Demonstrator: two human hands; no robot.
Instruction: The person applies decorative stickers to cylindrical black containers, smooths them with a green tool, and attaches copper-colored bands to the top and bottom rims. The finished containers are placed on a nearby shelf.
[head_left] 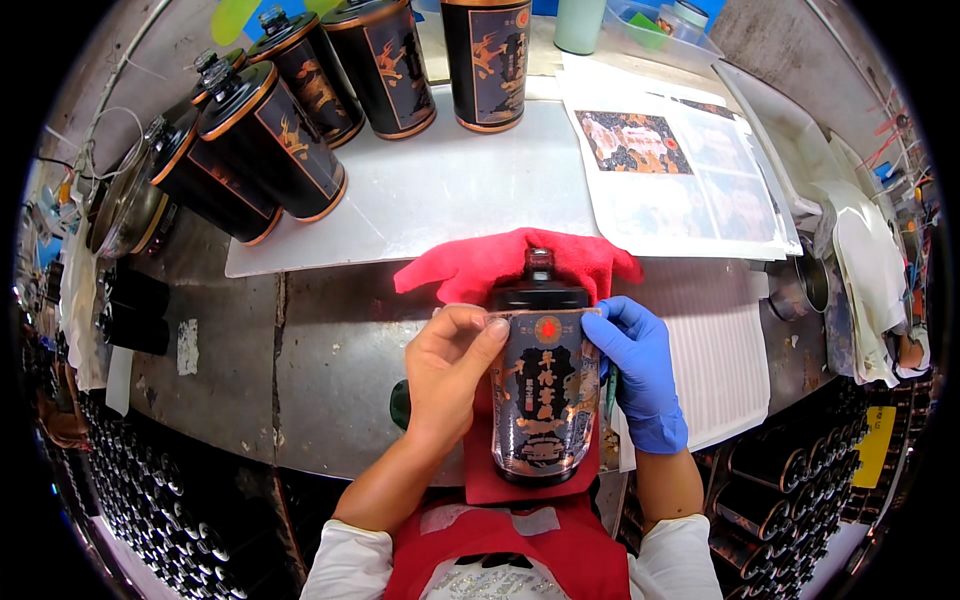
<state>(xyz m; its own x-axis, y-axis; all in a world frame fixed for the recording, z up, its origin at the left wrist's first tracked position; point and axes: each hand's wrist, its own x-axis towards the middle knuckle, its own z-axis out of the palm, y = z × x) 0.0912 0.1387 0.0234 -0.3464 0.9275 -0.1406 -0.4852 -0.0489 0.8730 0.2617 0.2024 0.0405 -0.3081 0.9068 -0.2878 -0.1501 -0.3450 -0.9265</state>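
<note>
A black bottle (pixel 540 296) lies in front of me with its neck pointing away, on a red cloth (pixel 480 262). Over its front face is a dark decal sheet (pixel 545 400) with copper and black artwork and a red round mark near its top. My bare left hand (pixel 450 365) pinches the sheet's upper left corner between thumb and forefinger. At the upper right corner, my right hand (pixel 637 365), in a blue glove, grips the same sheet with thumb and fingers. Whether the sheet touches the bottle all over, I cannot tell.
Several finished-looking black bottles with copper trim (pixel 390 75) stand on a white board (pixel 430 190) at the back left. Printed sheets (pixel 690 200) lie at the back right. A metal bowl (pixel 130 205) is at far left. Racks of bottles (pixel 150 490) fill both lower sides.
</note>
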